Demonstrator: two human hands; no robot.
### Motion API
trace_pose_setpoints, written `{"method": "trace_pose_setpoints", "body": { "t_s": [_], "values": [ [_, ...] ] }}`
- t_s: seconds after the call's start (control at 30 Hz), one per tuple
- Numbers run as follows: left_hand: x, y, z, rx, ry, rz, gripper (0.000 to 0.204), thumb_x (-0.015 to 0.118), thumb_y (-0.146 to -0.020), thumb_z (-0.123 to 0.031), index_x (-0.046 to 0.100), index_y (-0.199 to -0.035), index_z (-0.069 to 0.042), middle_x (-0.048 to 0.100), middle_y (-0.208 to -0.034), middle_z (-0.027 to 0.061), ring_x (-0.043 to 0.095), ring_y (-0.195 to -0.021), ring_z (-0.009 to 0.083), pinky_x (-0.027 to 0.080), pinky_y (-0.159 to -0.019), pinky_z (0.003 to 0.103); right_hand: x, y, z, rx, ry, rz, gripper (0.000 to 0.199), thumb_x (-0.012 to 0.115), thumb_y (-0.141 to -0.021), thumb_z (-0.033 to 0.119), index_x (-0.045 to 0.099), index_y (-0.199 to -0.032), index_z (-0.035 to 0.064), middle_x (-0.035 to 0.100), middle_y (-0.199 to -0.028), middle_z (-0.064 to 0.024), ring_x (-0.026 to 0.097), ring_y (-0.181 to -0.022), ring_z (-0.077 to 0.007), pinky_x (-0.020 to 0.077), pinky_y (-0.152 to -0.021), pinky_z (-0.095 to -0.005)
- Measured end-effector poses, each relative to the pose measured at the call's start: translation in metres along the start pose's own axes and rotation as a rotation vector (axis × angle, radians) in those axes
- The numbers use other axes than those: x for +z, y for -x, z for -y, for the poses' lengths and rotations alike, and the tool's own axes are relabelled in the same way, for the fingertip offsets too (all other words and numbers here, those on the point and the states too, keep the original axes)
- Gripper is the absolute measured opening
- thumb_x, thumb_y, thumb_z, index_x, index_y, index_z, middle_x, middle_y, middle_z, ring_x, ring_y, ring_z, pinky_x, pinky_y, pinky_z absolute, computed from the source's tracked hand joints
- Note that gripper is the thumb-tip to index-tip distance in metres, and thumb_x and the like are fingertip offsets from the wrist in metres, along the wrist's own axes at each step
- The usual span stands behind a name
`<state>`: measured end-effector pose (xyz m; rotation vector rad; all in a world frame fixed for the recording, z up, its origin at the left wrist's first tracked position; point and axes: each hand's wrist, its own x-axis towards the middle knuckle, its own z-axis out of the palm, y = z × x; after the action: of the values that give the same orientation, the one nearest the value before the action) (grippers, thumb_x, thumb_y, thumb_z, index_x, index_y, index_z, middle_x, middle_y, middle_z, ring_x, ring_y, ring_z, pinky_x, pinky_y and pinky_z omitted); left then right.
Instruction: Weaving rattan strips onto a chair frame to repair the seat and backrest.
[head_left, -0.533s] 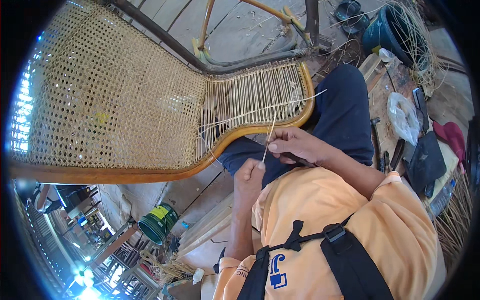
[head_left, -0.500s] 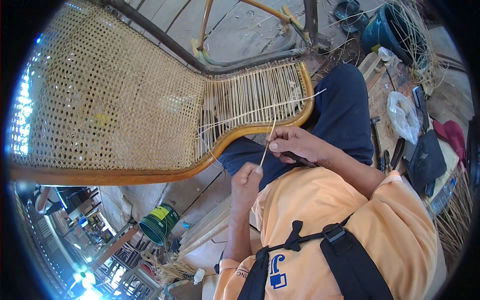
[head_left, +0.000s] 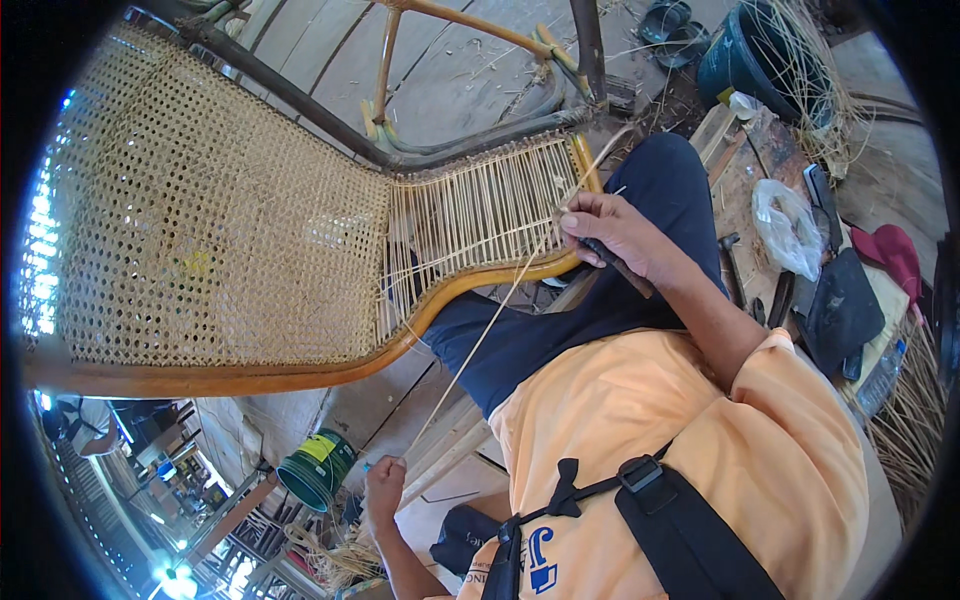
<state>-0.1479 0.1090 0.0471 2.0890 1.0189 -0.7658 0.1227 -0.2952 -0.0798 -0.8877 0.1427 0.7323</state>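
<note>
Cane chair frame (head_left: 250, 370): a long curved piece with a bent, glossy honey-coloured wooden rim, laid across the lap over dark blue trousers (head_left: 660, 190).

Finished panel (head_left: 210, 210): the larger part of the seat is filled with a fine, open hexagonal cane mesh, pale straw in colour, even in texture.

Unfinished panel (head_left: 480, 215): the narrower end is strung mainly with parallel strands, a few crossing strands only; the weave here is judged to be at an early stage, with the diagonal and cross courses left to be done.

Wooden floor (head_left: 330, 60): grey planks, littered with cane scraps.

Blue bucket (head_left: 750, 60): loose cane coils are held in it, at upper right.

Cane strand (head_left: 490, 325): one thin, flat, pale length is drawn taut from the unfinished panel down to the lower hand.

Right hand (head_left: 615, 235): closed at the frame's edge, the strand pinched at the fingertips, a dark slim tool (head_left: 620, 268) gripped in the palm.

Left hand (head_left: 385, 485): closed around the strand's free end, held low and well apart from the frame.
</note>
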Motion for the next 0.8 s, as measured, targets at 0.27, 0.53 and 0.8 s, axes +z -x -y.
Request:
{"method": "trace_pose_setpoints", "body": {
  "t_s": [0.27, 0.53, 0.8],
  "values": [
    [0.137, -0.044, -0.195, 0.819, -0.127, -0.166, 0.023, 0.053, -0.087, -0.015, 0.055, -0.105, 0.0, 0.056, -0.106, 0.0181, 0.053, -0.101, 0.0317, 0.041, -0.088, 0.038, 0.052, 0.023, -0.018, 0.116, 0.14, 0.044, 0.024, 0.063, -0.085, 0.026, 0.051, -0.091, 0.0061, 0.052, -0.069, 0.0001, 0.049, -0.054, -0.0056, 0.0333, -0.044, -0.0177],
    [0.167, -0.055, -0.2, 0.552, 0.324, 0.14, 0.014, 0.051, -0.089, -0.011, 0.058, -0.088, 0.001, 0.054, -0.072, 0.003, 0.047, -0.069, 0.0079, 0.041, -0.063, 0.025, 0.05, 0.034, -0.025, 0.286, -0.069, 0.148, 0.02, 0.064, -0.085, 0.019, 0.053, -0.092, 0.0046, 0.054, -0.072, -0.003, 0.045, -0.05, -0.0079, 0.0339, -0.043, -0.0193],
    [0.102, -0.013, -0.148, 0.323, 0.223, 0.231, 0.012, 0.055, -0.086, -0.012, 0.059, -0.087, -0.001, 0.053, -0.069, -0.002, 0.045, -0.062, 0.0041, 0.038, -0.055, 0.02, 0.009, 0.024, -0.01, 0.252, -0.057, -0.011, 0.021, 0.064, -0.084, 0.023, 0.055, -0.085, 0.0038, 0.053, -0.069, -0.0024, 0.046, -0.048, -0.0086, 0.0361, -0.042, -0.02]
  ]
}}
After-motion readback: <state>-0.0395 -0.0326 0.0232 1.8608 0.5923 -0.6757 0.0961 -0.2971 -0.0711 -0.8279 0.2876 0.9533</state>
